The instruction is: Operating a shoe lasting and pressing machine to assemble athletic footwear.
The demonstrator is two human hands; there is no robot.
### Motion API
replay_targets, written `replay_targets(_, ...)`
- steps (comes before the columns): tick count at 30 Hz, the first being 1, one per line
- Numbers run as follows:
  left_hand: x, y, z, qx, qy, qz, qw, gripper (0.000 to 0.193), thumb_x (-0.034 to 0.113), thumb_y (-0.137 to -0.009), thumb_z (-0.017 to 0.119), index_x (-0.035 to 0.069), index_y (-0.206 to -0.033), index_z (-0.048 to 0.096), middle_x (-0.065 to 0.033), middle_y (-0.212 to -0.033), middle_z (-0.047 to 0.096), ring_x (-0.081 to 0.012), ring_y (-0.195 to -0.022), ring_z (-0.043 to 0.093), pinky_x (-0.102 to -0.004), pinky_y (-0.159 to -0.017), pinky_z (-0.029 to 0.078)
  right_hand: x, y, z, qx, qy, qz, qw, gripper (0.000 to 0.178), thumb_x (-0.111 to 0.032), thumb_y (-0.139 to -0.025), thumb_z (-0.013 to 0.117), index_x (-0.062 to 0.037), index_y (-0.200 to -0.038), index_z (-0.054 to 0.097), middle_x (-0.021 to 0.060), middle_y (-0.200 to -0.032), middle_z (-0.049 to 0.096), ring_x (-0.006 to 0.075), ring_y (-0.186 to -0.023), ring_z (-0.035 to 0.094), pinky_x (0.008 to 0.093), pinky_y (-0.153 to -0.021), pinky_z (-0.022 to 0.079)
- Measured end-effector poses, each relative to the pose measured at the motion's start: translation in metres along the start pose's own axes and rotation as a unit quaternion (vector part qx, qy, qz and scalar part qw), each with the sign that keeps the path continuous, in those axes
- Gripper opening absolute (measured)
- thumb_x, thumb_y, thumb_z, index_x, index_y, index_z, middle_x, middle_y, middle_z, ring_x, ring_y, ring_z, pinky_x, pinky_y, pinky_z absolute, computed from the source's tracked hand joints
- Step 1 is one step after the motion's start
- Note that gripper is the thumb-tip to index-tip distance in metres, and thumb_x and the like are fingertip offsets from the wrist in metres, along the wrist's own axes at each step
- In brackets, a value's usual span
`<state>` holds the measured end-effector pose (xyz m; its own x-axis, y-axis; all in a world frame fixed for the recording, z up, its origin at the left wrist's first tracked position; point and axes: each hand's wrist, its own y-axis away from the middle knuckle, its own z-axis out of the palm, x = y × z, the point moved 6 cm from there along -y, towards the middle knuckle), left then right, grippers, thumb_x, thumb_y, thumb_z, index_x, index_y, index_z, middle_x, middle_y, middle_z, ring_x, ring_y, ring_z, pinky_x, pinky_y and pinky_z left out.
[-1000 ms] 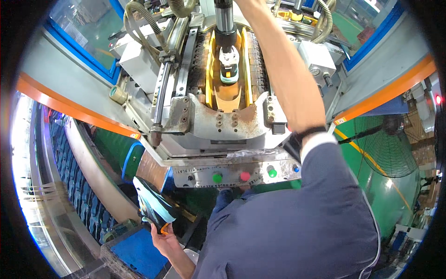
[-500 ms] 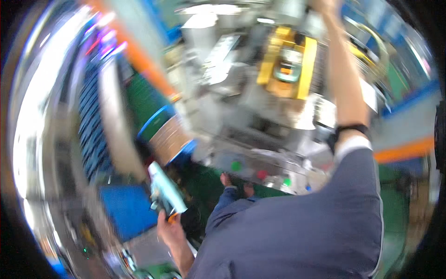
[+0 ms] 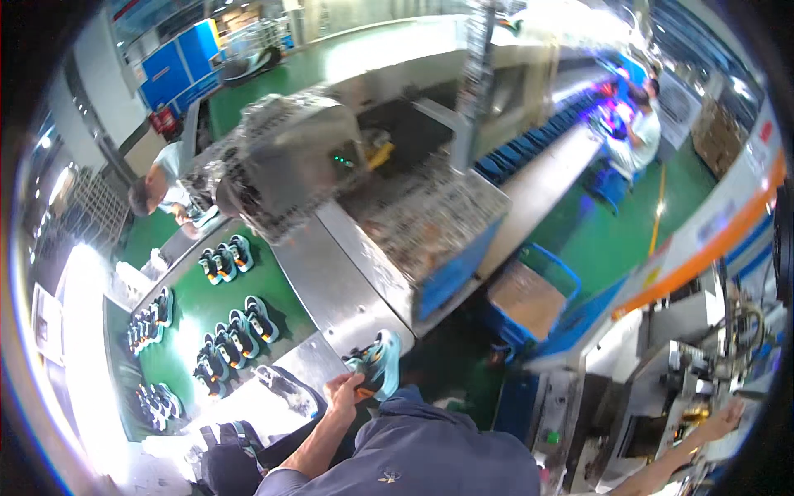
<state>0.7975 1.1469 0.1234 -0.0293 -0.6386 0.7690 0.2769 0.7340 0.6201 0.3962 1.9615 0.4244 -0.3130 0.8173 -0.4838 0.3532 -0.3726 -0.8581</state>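
My left hand (image 3: pixel 343 392) is closed on a sneaker (image 3: pixel 378 364), dark on top with a light-blue sole and an orange patch. It holds the shoe above the corner of a metal-edged table, the sole facing right. My right hand (image 3: pixel 724 419) is stretched far out to the right, beside a metal machine (image 3: pixel 662 405); it is small and its fingers are blurred. Several similar sneakers (image 3: pixel 236 339) stand in groups on the green tabletop (image 3: pixel 277 285) to the left.
A metal-cased machine (image 3: pixel 302 161) stands ahead beside a conveyor (image 3: pixel 529 169) carrying dark blue items. A blue-framed cart (image 3: pixel 529 299) is at front right. One person (image 3: pixel 165 186) works at far left; others (image 3: pixel 641 132) sit along the conveyor. A dark bag (image 3: pixel 227 463) lies lower left.
My view has swung left, from the machine to the table of sneakers. My left hand still holds the sneaker, now above the table's corner. The machine and my right arm are now at the right edge.
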Motion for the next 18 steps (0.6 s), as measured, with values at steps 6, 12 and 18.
replay_targets(6, 0.071, -0.138, -0.086, 0.125, 0.093, 0.128, 0.979, 0.009, -0.001, -0.073, 0.069, -0.006, -0.080, 0.065, -0.0100, -0.074, 0.064, -0.0188, -0.064, 0.062, -0.0321, -0.054, 0.053, -0.454, 0.084, 0.283, -0.355, -0.307, 0.004, 0.883, 0.027, -0.007, -0.093, 0.060, 0.0026, -0.117, 0.058, 0.0090, -0.113, 0.062, 0.0162, -0.107, 0.057, 0.0276, -0.093, 0.046)
replay_targets(12, 0.171, -0.288, -0.167, 0.243, 0.039, 0.206, 0.947, 0.010, 0.008, -0.070, 0.067, 0.004, -0.066, 0.060, -0.0016, -0.065, 0.056, -0.0124, -0.054, 0.050, -0.0296, -0.047, 0.039, -0.890, 0.179, 0.370, -0.377, -0.335, -0.445, 0.740, 0.043, 0.004, -0.077, 0.066, -0.0042, -0.119, 0.061, 0.0105, -0.118, 0.065, 0.0230, -0.109, 0.060, 0.0325, -0.094, 0.045)
replay_targets(18, 0.242, -0.461, -0.217, 0.283, -0.015, 0.290, 0.914, 0.023, 0.021, -0.074, 0.068, -0.001, -0.073, 0.063, -0.0080, -0.059, 0.059, -0.0160, -0.053, 0.054, -0.0324, -0.053, 0.044, -1.143, 0.304, 0.415, -0.248, -0.404, -0.671, 0.571, 0.051, -0.009, -0.072, 0.073, -0.0064, -0.122, 0.059, 0.0142, -0.117, 0.065, 0.0281, -0.111, 0.061, 0.0377, -0.095, 0.047)
